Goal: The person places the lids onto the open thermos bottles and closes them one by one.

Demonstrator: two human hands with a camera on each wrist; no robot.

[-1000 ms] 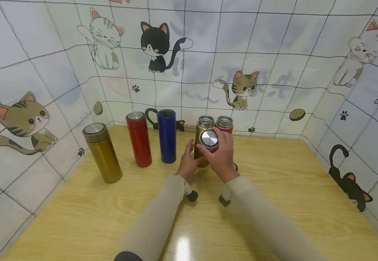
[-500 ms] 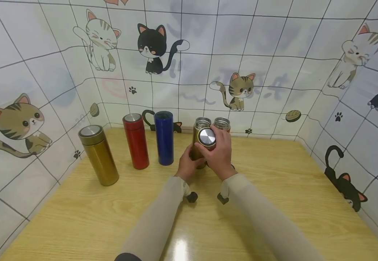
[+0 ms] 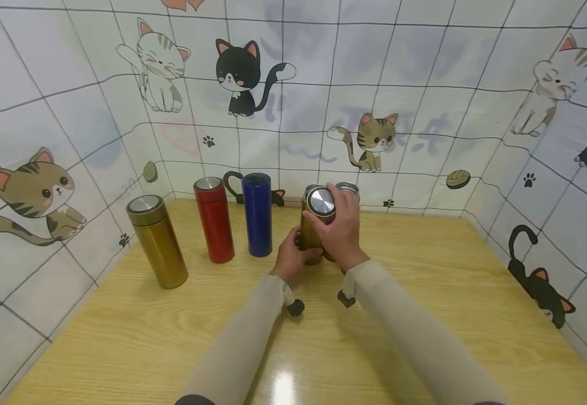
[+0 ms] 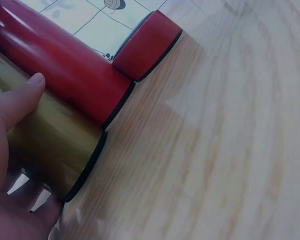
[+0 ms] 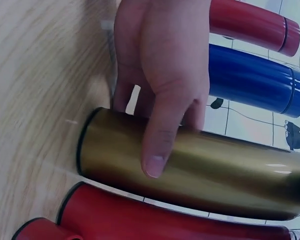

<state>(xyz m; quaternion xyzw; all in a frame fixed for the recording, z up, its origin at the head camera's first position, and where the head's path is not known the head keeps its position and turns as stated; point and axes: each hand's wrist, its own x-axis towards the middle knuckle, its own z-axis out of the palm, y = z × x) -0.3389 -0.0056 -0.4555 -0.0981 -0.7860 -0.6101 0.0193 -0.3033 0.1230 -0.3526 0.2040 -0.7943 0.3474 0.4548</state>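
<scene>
An uncapped gold thermos (image 3: 310, 241) stands upright on the table, gripped low on its body by my left hand (image 3: 289, 257). In the left wrist view the thumb lies across the gold wall and the other fingers pass behind. My right hand (image 3: 344, 232) pinches a gold lid (image 3: 322, 201) with a shiny silver top, tilted in front of the thermos mouth and mostly hiding it. Whether lid and rim touch I cannot tell. Right beside it is an open red thermos (image 4: 75, 65), largely covered by my right hand in the head view. A red lid (image 4: 150, 45) sits at its base.
To the left stand a capped gold thermos (image 3: 159, 244), a capped red thermos (image 3: 215, 225) and a blue thermos (image 3: 258, 219) with a dark top. A cat-print tile sheet (image 3: 415, 73) borders the wooden table (image 3: 293, 343) at the back and sides.
My right hand has raised the gold lid from lower in front of the thermos up toward its mouth, covering more of the rim. My left hand keeps its grip on the gold thermos.
</scene>
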